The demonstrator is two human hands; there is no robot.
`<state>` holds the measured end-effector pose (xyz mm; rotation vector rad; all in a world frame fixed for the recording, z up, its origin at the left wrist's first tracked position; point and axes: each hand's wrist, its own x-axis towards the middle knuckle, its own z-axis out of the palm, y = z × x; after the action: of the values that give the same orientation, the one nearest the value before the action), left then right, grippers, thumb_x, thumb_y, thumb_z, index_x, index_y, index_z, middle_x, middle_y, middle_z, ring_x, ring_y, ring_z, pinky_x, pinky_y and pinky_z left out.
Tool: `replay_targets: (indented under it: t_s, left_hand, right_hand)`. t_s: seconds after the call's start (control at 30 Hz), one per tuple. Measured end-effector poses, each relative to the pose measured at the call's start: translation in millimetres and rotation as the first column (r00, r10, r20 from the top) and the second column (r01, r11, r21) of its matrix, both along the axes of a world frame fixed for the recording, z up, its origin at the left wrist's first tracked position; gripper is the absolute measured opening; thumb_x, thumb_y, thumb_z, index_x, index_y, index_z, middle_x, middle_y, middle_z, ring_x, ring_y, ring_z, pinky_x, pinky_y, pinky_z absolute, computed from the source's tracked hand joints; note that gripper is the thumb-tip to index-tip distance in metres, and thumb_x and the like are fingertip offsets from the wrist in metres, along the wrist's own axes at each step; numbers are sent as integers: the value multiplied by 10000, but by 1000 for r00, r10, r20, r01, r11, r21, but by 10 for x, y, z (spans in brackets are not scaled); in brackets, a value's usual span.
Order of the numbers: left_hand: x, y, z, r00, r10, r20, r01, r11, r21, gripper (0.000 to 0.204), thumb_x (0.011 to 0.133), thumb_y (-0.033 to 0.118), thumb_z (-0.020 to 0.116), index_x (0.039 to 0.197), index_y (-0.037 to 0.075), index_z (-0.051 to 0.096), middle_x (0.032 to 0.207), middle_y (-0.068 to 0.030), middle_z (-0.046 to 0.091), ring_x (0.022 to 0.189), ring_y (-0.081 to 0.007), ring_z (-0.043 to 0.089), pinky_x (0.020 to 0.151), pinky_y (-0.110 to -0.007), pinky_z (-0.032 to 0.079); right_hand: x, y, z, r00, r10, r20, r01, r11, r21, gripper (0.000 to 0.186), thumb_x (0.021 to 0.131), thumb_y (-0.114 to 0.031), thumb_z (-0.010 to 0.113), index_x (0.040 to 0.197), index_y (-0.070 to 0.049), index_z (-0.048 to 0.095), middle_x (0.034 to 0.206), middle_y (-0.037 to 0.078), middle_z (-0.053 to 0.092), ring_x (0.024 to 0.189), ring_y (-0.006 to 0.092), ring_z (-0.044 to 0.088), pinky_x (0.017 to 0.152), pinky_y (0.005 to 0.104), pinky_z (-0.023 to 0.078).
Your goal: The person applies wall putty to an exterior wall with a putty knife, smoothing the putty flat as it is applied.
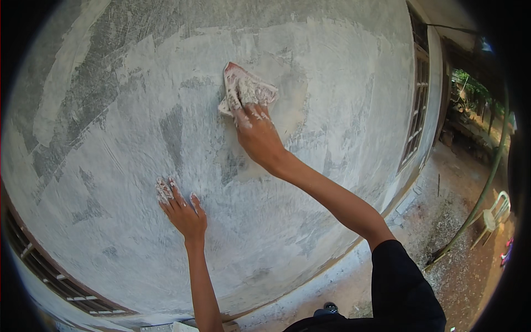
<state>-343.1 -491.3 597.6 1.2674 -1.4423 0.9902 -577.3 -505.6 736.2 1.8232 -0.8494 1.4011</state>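
Observation:
A grey wall (265, 221) with patchy whitish plaster fills most of the view. High on it, my right hand (257, 133) presses a crumpled cloth (251, 88) to the surface; the cloth is caked with white paste and has a reddish corner. White smears coat the fingers of that hand. Around the cloth the wall shows a damp-looking beige patch (296, 105). Lower and to the left, my left hand (182, 210) rests on the wall with fingers spread, their tips covered in white paste. It holds nothing.
A barred window (417, 105) is set in the wall at the right, and another barred opening (55, 279) lies at the lower left. Rightward on the dirt ground stand a pale plastic chair (492, 218) and a long slanting pole (475, 205). The wall's base runs along the bottom.

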Motion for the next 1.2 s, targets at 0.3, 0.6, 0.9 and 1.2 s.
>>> replay_targets:
  t_s: [0.3, 0.6, 0.9, 1.2]
  left_hand:
    - [-30, 15, 26, 998, -61, -28, 62, 998, 30, 554, 938, 228, 408, 1397, -53, 277, 1474, -247, 228, 1370, -411, 194, 1106, -521, 135]
    - [14, 97, 88, 997, -71, -40, 72, 997, 33, 519, 941, 202, 398, 1371, -72, 303, 1468, -248, 241, 1368, -413, 196, 1103, -526, 138]
    - [-53, 55, 77, 991, -121, -48, 121, 993, 7, 497, 934, 152, 391, 1379, -53, 306, 1475, -239, 234, 1368, -415, 197, 1095, -542, 139]
    - [-34, 78, 77, 985, -167, -36, 168, 986, 16, 497, 929, 146, 397, 1372, -62, 309, 1464, -243, 260, 1370, -413, 196, 1094, -547, 135]
  right_hand:
    - [76, 590, -27, 972, 145, -183, -164, 982, -98, 311, 756, -17, 580, 1066, -38, 600, 979, 174, 622, 922, 310, 602, 900, 423, 452]
    - [136, 170, -720, 922, 6, -387, -14, 1000, -17, 323, 751, -38, 567, 1068, 19, 591, 1043, 200, 572, 1062, 348, 536, 1053, 513, 327]
    - [76, 382, -1058, 987, 28, -160, -15, 996, 83, 286, 755, -23, 579, 1035, 21, 618, 976, 202, 586, 966, 345, 569, 997, 502, 373]
    - [788, 244, -2145, 958, -41, -284, 100, 975, 197, 347, 757, -52, 568, 1081, 71, 563, 984, 251, 544, 993, 380, 549, 1020, 539, 351]
